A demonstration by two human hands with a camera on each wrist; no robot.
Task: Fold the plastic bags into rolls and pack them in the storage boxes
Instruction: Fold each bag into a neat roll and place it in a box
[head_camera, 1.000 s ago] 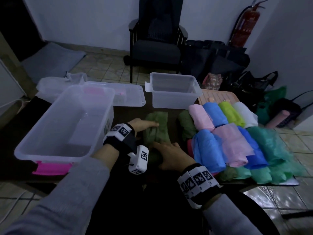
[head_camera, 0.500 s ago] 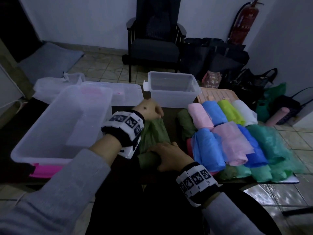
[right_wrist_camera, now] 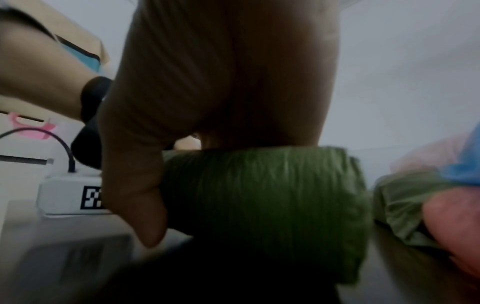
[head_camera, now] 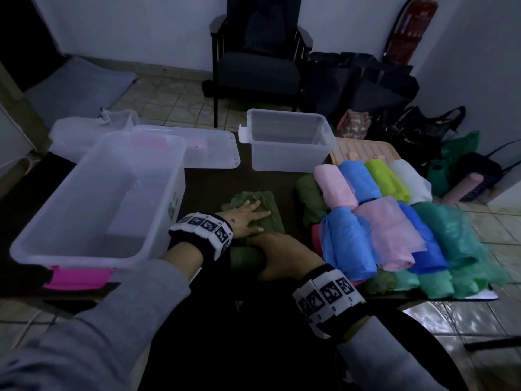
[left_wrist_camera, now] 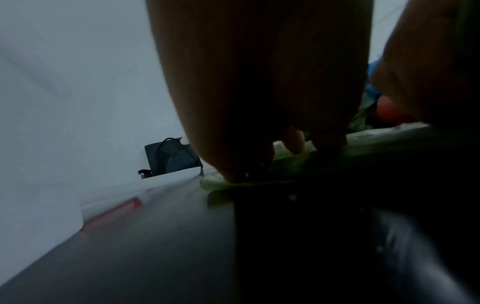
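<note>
Hands meet again on the dark green bag at table centre: left hand, lifted a moment ago, now presses flat, right hand clasping the growing roll.

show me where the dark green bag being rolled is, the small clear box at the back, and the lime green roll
dark green bag (head_camera: pixel 267 214): head view, on its flat unrolled part beside the left hand's fingertips.
small clear box (head_camera: pixel 284 162): head view, on its front wall.
lime green roll (head_camera: pixel 387 180): head view, on the middle of its top side.
</note>
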